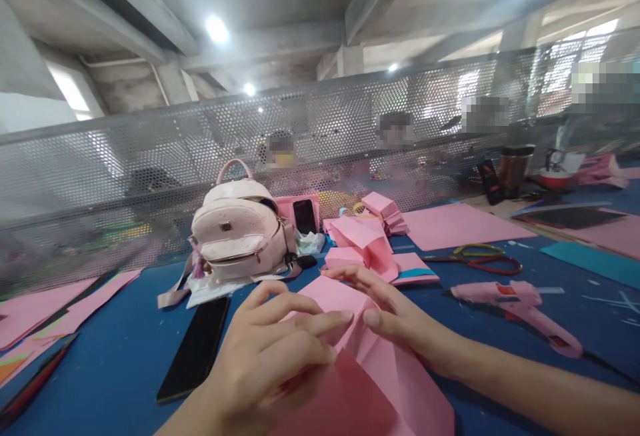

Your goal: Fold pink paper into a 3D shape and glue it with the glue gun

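A: Where is the main piece sitting?

B: The pink paper [367,383] is lying low in the middle of the view, over the blue table [133,336], with both hands touching it.

A: And what is the left hand [277,346] doing?

B: It is curling about halfway, its fingers spreading a little and the foremost tips resting near a fold. Its thumb is hiding, so I can't tell whether it is pinching the sheet.

A: The right hand [407,323]?

B: That one is curving half open around the far right side, its thumb lying near the fold and its fingers reaching along the far edge. Whether it is gripping or only steadying, I can't tell.

A: Which step are we looking at, then?

B: I'm judging it as shaping or creasing the folds, since the panels are meeting at angles under the fingertips.

A: What is the next move calling for?

B: To my eye, it is calling for a steady right hand and careful left fingertips, keeping the edges lined up without crumpling the sheet.

A: Any tools in use?

B: No, the glue gun [517,297] and the scissors [465,260] are lying off to the right, untouched.
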Action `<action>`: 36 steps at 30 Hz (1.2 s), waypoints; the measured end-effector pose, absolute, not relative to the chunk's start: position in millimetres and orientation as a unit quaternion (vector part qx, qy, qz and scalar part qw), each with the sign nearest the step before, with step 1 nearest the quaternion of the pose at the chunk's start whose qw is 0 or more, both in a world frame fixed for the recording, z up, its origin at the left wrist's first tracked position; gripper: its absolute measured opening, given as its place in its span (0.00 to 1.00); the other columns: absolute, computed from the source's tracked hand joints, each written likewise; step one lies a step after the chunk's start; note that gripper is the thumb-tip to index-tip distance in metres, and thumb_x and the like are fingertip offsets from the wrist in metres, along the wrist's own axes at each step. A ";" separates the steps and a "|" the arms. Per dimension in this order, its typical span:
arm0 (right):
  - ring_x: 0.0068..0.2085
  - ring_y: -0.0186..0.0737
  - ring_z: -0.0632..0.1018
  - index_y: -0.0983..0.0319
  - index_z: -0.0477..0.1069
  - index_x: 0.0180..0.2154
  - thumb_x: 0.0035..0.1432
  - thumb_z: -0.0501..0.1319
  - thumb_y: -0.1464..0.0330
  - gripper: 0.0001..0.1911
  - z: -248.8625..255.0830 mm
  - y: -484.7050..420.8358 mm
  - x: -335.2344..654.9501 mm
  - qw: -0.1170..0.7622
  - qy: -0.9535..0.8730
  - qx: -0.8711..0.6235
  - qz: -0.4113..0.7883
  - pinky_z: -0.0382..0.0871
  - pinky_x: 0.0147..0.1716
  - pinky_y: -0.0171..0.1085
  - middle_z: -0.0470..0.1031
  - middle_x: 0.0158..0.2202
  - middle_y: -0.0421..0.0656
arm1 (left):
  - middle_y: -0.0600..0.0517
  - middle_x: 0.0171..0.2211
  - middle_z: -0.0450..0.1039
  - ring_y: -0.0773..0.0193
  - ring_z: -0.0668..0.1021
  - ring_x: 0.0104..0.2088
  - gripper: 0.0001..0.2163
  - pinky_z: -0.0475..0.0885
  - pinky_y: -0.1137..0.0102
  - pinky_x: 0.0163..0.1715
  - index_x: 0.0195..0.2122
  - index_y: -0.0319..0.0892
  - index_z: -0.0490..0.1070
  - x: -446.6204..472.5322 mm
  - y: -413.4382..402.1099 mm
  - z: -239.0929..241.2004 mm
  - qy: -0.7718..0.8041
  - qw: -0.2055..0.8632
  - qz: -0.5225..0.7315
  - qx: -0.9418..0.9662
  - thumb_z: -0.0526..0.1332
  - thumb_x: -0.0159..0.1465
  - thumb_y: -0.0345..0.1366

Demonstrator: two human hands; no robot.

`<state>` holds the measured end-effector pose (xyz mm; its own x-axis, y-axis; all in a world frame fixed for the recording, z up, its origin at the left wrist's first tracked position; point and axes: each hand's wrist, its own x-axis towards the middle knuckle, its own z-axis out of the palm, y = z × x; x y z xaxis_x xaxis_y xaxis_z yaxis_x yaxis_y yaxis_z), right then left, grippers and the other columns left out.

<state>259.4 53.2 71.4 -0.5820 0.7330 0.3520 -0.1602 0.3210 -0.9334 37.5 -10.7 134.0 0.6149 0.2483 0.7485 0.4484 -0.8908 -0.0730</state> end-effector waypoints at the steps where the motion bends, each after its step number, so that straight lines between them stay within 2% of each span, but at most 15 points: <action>1: 0.67 0.53 0.58 0.55 0.66 0.58 0.57 0.64 0.45 0.34 72.5 52.6 260.1 0.408 -0.702 -0.204 0.546 0.47 0.67 0.53 0.63 0.62 0.48 | 0.50 0.44 0.83 0.65 0.82 0.38 0.08 0.69 0.65 0.42 0.35 0.42 0.71 37.5 -10.4 134.4 -0.195 0.127 -0.396 -0.888 0.59 0.65 0.22; 5: 0.67 0.54 0.58 0.55 0.67 0.58 0.59 0.61 0.43 0.33 78.2 49.5 261.9 0.402 -0.696 -0.204 0.558 0.46 0.67 0.54 0.63 0.62 0.48 | 0.51 0.43 0.83 0.66 0.82 0.37 0.08 0.69 0.66 0.41 0.34 0.42 0.70 38.0 -10.0 135.3 -0.198 0.127 -0.400 -0.886 0.58 0.64 0.22; 13: 0.67 0.53 0.59 0.55 0.66 0.58 0.59 0.62 0.44 0.33 80.7 50.3 262.1 0.400 -0.692 -0.192 0.569 0.47 0.67 0.53 0.62 0.63 0.48 | 0.49 0.43 0.83 0.66 0.82 0.38 0.08 0.68 0.65 0.42 0.34 0.41 0.71 36.5 -9.2 135.1 -0.189 0.112 -0.399 -0.890 0.59 0.64 0.21; 28: 0.68 0.55 0.59 0.56 0.66 0.59 0.59 0.62 0.44 0.34 76.4 52.1 261.2 0.401 -0.694 -0.198 0.564 0.50 0.67 0.55 0.63 0.64 0.49 | 0.55 0.44 0.83 0.68 0.82 0.38 0.09 0.67 0.66 0.41 0.35 0.42 0.71 37.0 -9.1 136.5 -0.175 0.112 -0.375 -0.904 0.57 0.66 0.22; 36: 0.68 0.54 0.60 0.56 0.66 0.59 0.60 0.63 0.46 0.32 76.6 51.6 261.4 0.400 -0.692 -0.180 0.573 0.50 0.67 0.55 0.64 0.63 0.49 | 0.54 0.44 0.83 0.67 0.82 0.39 0.08 0.68 0.66 0.41 0.34 0.43 0.71 36.4 -8.8 138.4 -0.176 0.110 -0.366 -0.907 0.57 0.66 0.23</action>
